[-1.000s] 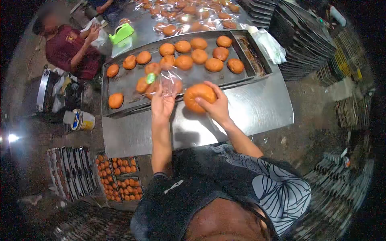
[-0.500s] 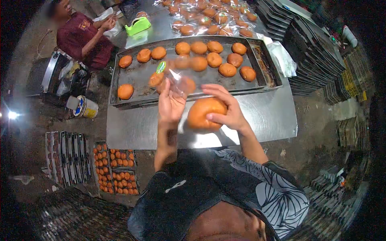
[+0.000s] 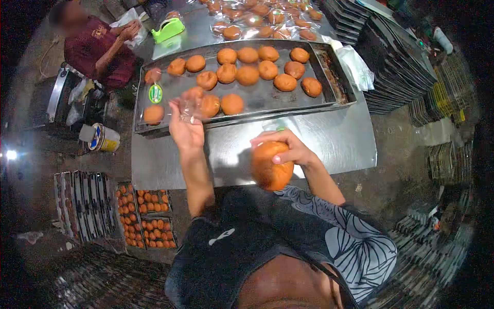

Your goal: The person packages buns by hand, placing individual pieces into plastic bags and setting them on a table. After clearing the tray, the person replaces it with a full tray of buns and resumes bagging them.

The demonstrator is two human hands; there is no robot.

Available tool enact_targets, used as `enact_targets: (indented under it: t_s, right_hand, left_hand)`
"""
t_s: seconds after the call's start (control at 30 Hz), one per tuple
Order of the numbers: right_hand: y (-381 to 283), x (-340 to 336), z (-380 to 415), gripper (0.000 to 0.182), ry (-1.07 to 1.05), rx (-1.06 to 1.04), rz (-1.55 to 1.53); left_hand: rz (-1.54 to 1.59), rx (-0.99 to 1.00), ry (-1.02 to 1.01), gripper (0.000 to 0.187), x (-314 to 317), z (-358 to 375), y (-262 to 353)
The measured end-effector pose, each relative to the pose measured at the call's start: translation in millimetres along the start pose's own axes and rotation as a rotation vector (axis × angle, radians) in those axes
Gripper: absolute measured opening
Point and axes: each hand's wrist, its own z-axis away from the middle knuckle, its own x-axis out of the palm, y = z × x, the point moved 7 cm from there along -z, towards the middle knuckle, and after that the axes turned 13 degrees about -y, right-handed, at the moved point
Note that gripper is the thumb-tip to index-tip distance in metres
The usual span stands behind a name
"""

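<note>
My right hand [image 3: 290, 149] is wrapped round a large browned bun [image 3: 271, 172], held above the steel table near its front edge. My left hand [image 3: 188, 129] is raised at the tray's front rim, its fingers around a clear plastic bag [image 3: 189, 110]. The bag is blurred and hard to outline; a green oval label [image 3: 155, 93] shows on it, over the tray. Beyond both hands lies a dark metal tray [image 3: 272, 105] of loose buns [image 3: 232, 104]. Something clear with a bit of green [image 3: 280, 129] lies just behind my right hand.
Bagged buns [image 3: 276, 18] cover the far table, near a lime-green tape dispenser [image 3: 168, 30]. A person in a maroon shirt [image 3: 98, 49] is at the back left. Stacked black trays [image 3: 396, 56] rise on the right. Trays of buns [image 3: 154, 203] and a bucket [image 3: 105, 139] are on the floor left.
My left hand has moved left with the labelled bag, away from the bun. My right hand has drawn the bun slightly towards me and tilted it.
</note>
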Motion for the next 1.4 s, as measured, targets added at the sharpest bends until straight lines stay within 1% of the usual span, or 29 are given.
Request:
enact_targets:
  t_s: [0.07, 0.1, 0.17, 0.23, 0.3, 0.43, 0.5, 0.53, 0.57, 0.63, 0.67, 0.7, 0.73, 0.77, 0.83, 0.87, 0.9, 0.97, 1.0, 1.03, 1.07, 1.1, 1.13, 1.2, 1.23, 1.27, 1.3, 1.37, 1.4]
  right_hand:
    - [-15.7, -2.1, -2.4, 0.050, 0.041, -0.115, 0.160]
    - [-19.2, -1.2, -8.7, 0.050, 0.046, -0.113, 0.155]
    - [-34.6, -2.9, -18.2, 0.050, 0.107, -0.213, 0.435]
    - [-29.7, -6.9, -29.3, 0.051, 0.136, -0.179, 0.487]
    - [-21.9, -10.7, -37.4, 0.051, 0.122, -0.150, 0.386]
    - [-7.1, 0.5, -35.0, 0.050, -0.018, -0.123, 0.325]
    - [-7.7, 6.3, -34.3, 0.051, -0.014, -0.173, 0.332]
    - [-10.0, 7.7, -31.9, 0.051, 0.027, -0.147, 0.350]
    - [-11.4, 8.4, -29.3, 0.052, 0.066, -0.123, 0.372]
    - [-14.6, 15.3, -25.5, 0.052, 0.017, -0.140, 0.345]
    - [-16.6, 14.8, -25.0, 0.056, 0.013, -0.111, 0.328]
    - [-19.0, 14.1, -24.6, 0.059, 0.009, -0.083, 0.312]
    - [-24.0, 8.3, -20.5, 0.055, 0.127, -0.039, 0.429]
    - [-22.0, 5.7, -18.1, 0.055, 0.119, -0.042, 0.426]
    - [-24.7, -15.9, -7.3, 0.048, 0.398, -0.114, 0.427]
    - [-18.3, -21.8, -2.4, 0.047, 0.505, -0.080, 0.292]
    - [-18.3, -19.3, -4.6, 0.047, 0.491, -0.073, 0.288]
    - [-16.6, -26.8, 2.2, 0.049, 0.692, -0.121, 0.116]
    - [-22.1, -28.5, 2.1, 0.052, 0.733, -0.173, 0.252]
    - [-23.2, -29.7, 1.6, 0.052, 0.731, -0.172, 0.250]
    - [-37.7, -29.5, 6.1, 0.053, 0.790, -0.253, 0.414]
    - [-53.1, -26.3, 9.7, 0.054, 0.848, -0.335, 0.578]
    - [-58.0, -26.1, 13.4, 0.059, 0.898, -0.346, 0.582]
    - [-77.5, -22.6, 6.3, 0.064, 0.928, -0.327, 0.678]
    - [-86.1, -19.5, 1.9, 0.068, 0.953, -0.301, 0.772]
    - [-89.1, -22.9, -7.6, 0.073, 0.988, -0.226, 0.875]
    - [-89.2, -27.4, -16.4, 0.078, 1.028, -0.139, 0.974]
    - [-61.4, -39.1, -22.8, 0.082, 0.990, -0.075, 0.624]
    - [-53.1, -35.4, -20.7, 0.084, 0.963, -0.099, 0.524]
  left_hand:
    - [0.314, -0.203, -0.252, 0.030, 24.7, 1.2, -11.7]
    - [0.313, -0.208, -0.248, 0.030, 30.0, 5.8, -17.1]
    - [0.165, -0.313, -0.245, 0.031, 46.6, 19.4, -45.4]
    - [0.077, -0.458, -0.494, 0.034, 64.9, 35.6, -67.4]
    - [-0.003, -0.477, -0.391, 0.034, 77.8, 45.2, -70.4]
    - [0.021, -0.432, -0.449, 0.035, 74.4, 34.6, -62.0]
    - [-0.079, -0.371, -0.259, 0.035, 44.6, 23.6, -58.2]
    - [0.048, -0.357, -0.244, 0.031, 36.8, 17.7, -58.5]
    - [0.046, -0.349, -0.243, 0.031, 29.5, 11.4, -57.2]
    - [0.258, -0.300, -0.236, 0.025, 27.2, 0.5, -49.9]
    - [0.280, -0.351, -0.144, 0.021, 20.0, -1.7, -52.0]
    - [0.280, -0.341, -0.148, 0.021, 16.1, -4.2, -50.4]
    - [0.496, -0.457, -0.175, 0.021, 15.9, 0.5, -56.9]
    - [0.709, -0.572, -0.197, 0.021, 16.9, 5.9, -61.6]
    - [0.601, -0.557, -0.174, 0.018, 24.2, 8.3, -57.4]
    - [0.644, -0.547, -0.175, 0.017, 31.1, 11.5, -55.3]
    - [0.689, -0.536, -0.173, 0.015, 36.4, 15.1, -55.0]
    - [0.701, -0.498, -0.152, 0.015, 37.4, 17.7, -56.3]
    - [0.657, -0.479, -0.122, 0.016, 38.1, 18.4, -54.9]
    - [0.609, -0.464, -0.096, 0.016, 40.4, 17.3, -53.3]
    - [0.600, -0.463, -0.045, 0.019, 42.9, 19.6, -51.8]
    - [0.598, -0.464, -0.046, 0.019, 42.6, 19.7, -51.9]
    - [0.563, -0.444, -0.074, 0.022, 43.5, 17.6, -51.4]
    - [0.528, -0.447, -0.111, 0.025, 54.9, 20.1, -56.1]
    - [0.355, -0.356, -0.101, 0.030, 63.9, 25.3, -54.8]
    - [0.185, -0.271, -0.096, 0.036, 69.2, 31.3, -53.3]
    - [0.184, -0.314, -0.109, 0.036, 65.9, 38.2, -61.7]
    - [0.176, -0.412, -0.301, 0.051, 64.6, 47.6, -76.2]
    - [0.071, -0.331, -0.300, 0.054, 80.3, 52.6, -70.7]
